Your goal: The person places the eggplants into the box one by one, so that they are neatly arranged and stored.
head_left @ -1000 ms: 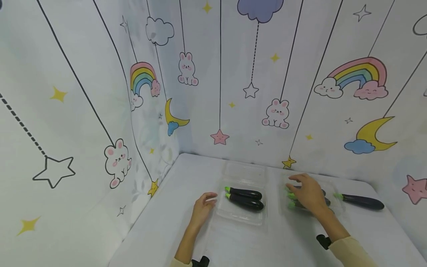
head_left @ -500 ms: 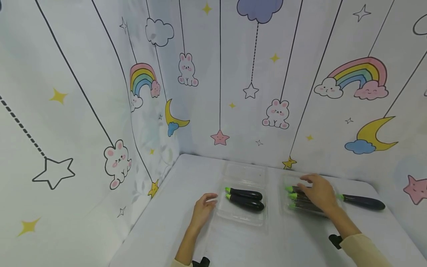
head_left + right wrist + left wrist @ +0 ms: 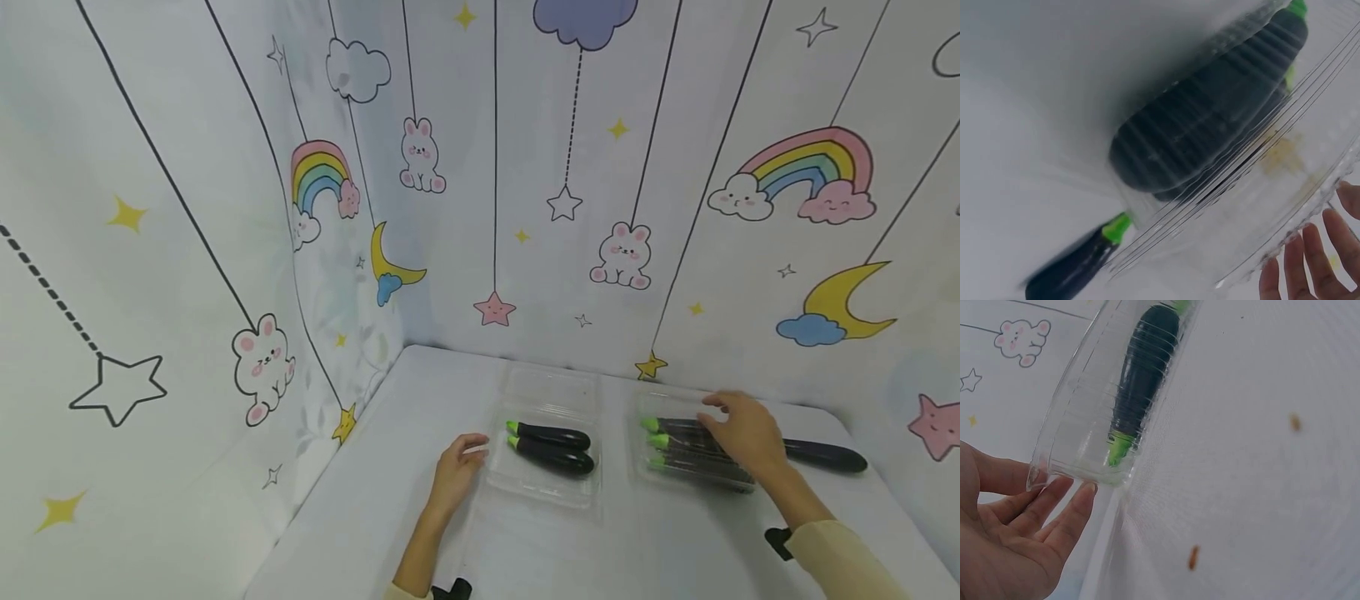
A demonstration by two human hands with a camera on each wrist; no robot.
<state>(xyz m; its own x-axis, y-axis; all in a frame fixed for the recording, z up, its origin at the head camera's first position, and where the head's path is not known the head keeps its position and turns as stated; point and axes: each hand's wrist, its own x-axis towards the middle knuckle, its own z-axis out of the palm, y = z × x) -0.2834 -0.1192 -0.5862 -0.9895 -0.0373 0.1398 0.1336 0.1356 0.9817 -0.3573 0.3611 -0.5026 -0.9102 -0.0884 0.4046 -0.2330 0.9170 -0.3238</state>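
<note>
My left hand (image 3: 454,475) rests with loosely bent fingers at the left edge of a clear plastic tray (image 3: 540,495) holding two dark eggplants (image 3: 553,455) with green stems. In the left wrist view its thumb and fingertips (image 3: 1088,490) touch the tray's end rim. My right hand (image 3: 746,435) is over the right end of a second clear plastic container (image 3: 647,402) with several eggplants (image 3: 693,446) inside, dulled by the plastic over them. In the right wrist view the spread fingertips (image 3: 1294,240) are right at the container's rim, pinching nothing.
A loose eggplant (image 3: 828,456) lies on the white table (image 3: 540,554), right of the second container. The left tray's clear lid (image 3: 551,387) lies folded back behind it. Printed curtains (image 3: 525,267) rise at the back and left table edges.
My right hand has moved rightward across the second container, from near its left end to its right end, uncovering the stems. The left hand and its tray stay put.
</note>
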